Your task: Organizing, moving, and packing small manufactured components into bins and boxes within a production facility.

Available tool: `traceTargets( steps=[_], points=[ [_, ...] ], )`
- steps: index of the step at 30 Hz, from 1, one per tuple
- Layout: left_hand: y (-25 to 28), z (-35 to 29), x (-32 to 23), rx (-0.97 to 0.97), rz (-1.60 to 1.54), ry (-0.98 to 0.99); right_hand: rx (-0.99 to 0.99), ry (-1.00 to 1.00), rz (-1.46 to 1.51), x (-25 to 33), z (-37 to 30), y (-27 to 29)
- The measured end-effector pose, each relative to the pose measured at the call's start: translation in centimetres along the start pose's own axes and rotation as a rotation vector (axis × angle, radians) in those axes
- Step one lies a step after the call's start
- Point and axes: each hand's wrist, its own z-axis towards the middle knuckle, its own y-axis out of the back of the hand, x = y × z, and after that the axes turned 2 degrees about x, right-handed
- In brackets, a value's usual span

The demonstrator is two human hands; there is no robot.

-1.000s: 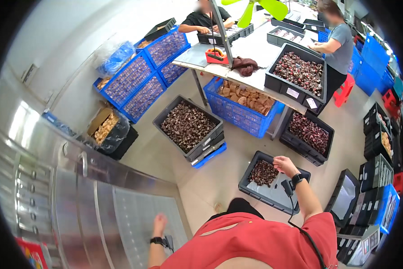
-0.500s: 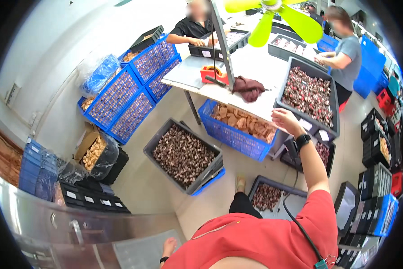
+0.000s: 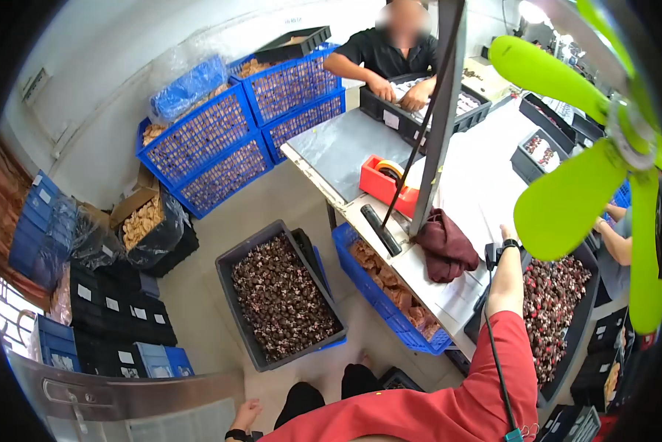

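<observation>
My left hand (image 3: 247, 413) hangs low beside my body, near a shiny metal surface; its fingers are loosely apart and hold nothing. My right hand (image 3: 506, 234) reaches forward at the table's edge, mostly hidden behind a black wrist device (image 3: 499, 255), so its fingers cannot be made out. A crumpled maroon cloth (image 3: 446, 247) lies on the white table (image 3: 477, 166) just left of it. To its right stands a large dark tray (image 3: 586, 313) full of small dark brown, red and whitish pieces. A grey crate (image 3: 228, 259) of similar pieces stands on the floor ahead.
A red tape dispenser (image 3: 379, 181) sits by an upright metal post (image 3: 441, 118). The green fan (image 3: 566, 195) hangs at right. Blue mesh crates (image 3: 204, 140) are stacked by the wall, another (image 3: 375, 282) under the table. A co-worker (image 3: 393, 55) handles a black tray (image 3: 375, 103).
My view has swung to the right and closer to the table. The right arm now reaches past the cloth's side; the fan looms larger. My left hand still hangs low.
</observation>
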Motion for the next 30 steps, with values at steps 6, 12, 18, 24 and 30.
traceTargets(
  steps=[6,12,18,24,30],
  points=[
    [0.3,1.4,7.3,0.063,0.387,0.187,-0.248,-0.065,-0.510,1.4,1.3,-0.8],
    [1.2,3.8,1.7,0.037,0.033,0.345,-0.510,0.066,-0.815,-4.6,6.3,1.3],
    [0.7,5.3,-2.0,0.077,0.043,0.150,-0.708,0.498,-0.744,-2.5,10.1,7.1],
    [1.9,6.7,-0.4,0.107,-0.011,0.225,-0.608,0.612,-0.481,8.2,2.5,9.9],
    [0.9,6.5,-2.4,0.048,-0.014,0.193,-0.513,0.490,-0.836,5.8,1.2,7.0]
  ],
)
